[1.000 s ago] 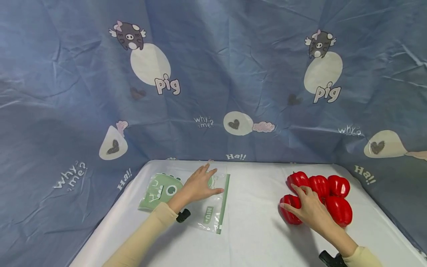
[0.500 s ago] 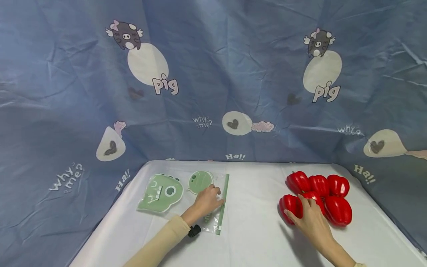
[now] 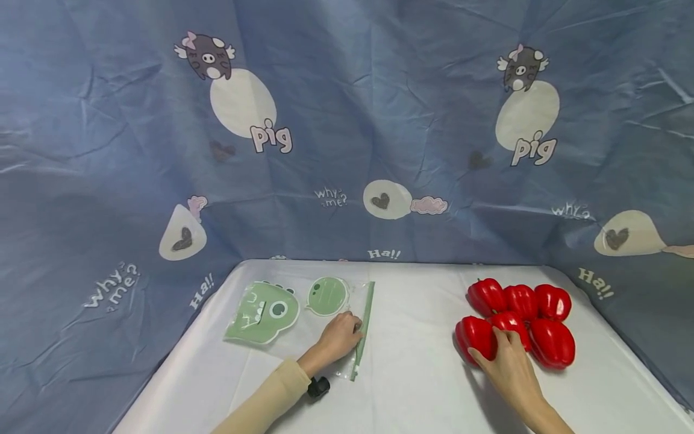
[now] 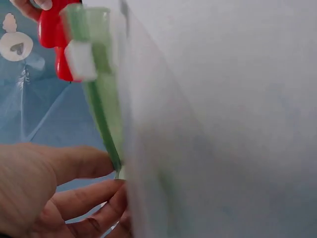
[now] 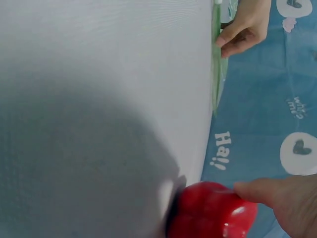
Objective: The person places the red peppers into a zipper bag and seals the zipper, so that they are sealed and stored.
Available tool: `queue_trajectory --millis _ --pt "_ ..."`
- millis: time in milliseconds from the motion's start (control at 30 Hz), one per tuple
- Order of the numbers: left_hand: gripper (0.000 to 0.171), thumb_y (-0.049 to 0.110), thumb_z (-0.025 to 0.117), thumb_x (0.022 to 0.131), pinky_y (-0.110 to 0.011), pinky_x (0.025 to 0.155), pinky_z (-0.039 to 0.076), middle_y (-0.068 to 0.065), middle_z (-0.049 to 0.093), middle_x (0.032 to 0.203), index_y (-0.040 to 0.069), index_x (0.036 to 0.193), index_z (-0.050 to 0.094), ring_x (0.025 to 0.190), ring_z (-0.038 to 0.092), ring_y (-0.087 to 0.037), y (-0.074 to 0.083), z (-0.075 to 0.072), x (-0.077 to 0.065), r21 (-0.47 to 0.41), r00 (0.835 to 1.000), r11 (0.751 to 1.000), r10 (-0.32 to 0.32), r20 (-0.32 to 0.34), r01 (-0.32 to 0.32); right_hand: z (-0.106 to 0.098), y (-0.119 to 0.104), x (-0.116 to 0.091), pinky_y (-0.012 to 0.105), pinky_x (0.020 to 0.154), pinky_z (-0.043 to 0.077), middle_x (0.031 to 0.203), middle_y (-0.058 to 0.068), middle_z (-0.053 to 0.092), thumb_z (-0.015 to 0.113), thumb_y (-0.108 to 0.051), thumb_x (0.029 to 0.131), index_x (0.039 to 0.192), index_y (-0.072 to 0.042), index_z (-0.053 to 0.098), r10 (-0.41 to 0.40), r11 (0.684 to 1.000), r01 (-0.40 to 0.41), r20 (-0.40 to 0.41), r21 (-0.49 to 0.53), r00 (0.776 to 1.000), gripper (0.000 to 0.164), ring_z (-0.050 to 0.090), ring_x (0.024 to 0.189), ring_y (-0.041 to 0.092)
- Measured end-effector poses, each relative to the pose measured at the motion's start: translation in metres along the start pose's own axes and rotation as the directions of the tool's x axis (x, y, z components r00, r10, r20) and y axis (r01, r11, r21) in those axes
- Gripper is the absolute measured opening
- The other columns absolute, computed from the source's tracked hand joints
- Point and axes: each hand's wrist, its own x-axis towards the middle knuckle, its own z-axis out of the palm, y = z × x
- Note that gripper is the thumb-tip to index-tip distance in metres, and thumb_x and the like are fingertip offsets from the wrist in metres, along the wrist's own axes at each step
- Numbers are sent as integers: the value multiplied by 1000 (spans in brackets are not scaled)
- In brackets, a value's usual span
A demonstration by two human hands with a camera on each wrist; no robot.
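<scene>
My left hand (image 3: 337, 336) pinches the green zip edge of a clear zip bag (image 3: 261, 322) printed with a green dinosaur, which lies on the left of the table. In the left wrist view, thumb and fingertips meet on the green zip strip (image 4: 101, 111), a white slider near its far end. My right hand (image 3: 512, 369) grips the front-left red bell pepper (image 3: 473, 339), fingers over its right side and thumb at its front. The right wrist view shows the thumb against the glossy pepper (image 5: 208, 213); the other fingers are hidden there.
Several more red bell peppers (image 3: 552, 343) sit in a tight cluster just behind and right of the gripped one. A white cloth (image 3: 412, 361) covers the table, with a blue printed curtain (image 3: 336, 150) hanging along its back and sides.
My left hand has come down and right from above the bag to its zip edge and closed there. My right hand has moved down from over the cluster onto the front-left bell pepper.
</scene>
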Motion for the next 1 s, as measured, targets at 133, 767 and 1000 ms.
queue_trajectory --millis 133,767,1000 --pt "25 -4 61 76 -19 49 43 2 55 65 -7 99 70 56 47 -5 0 2 -1 -74 999 997 -12 37 15 1 1 1 60 81 50 114 36 46 83 -28 71 127 21 43 55 998 -56 47 25 997 84 55 99 53" --pt "13 -11 66 69 -17 52 42 -3 63 61 2 71 68 55 48 -3 2 0 0 -146 992 987 47 -119 -65 10 4 8 60 86 46 129 37 46 85 -29 69 137 15 33 108 990 -118 124 74 986 96 47 116 53" --pt "13 -1 74 73 -18 46 41 0 58 55 5 68 64 47 45 -2 1 1 4 -188 994 982 -14 -106 -6 14 3 9 62 86 45 130 37 46 85 -32 70 138 13 32 136 984 -150 146 94 980 97 46 117 54"
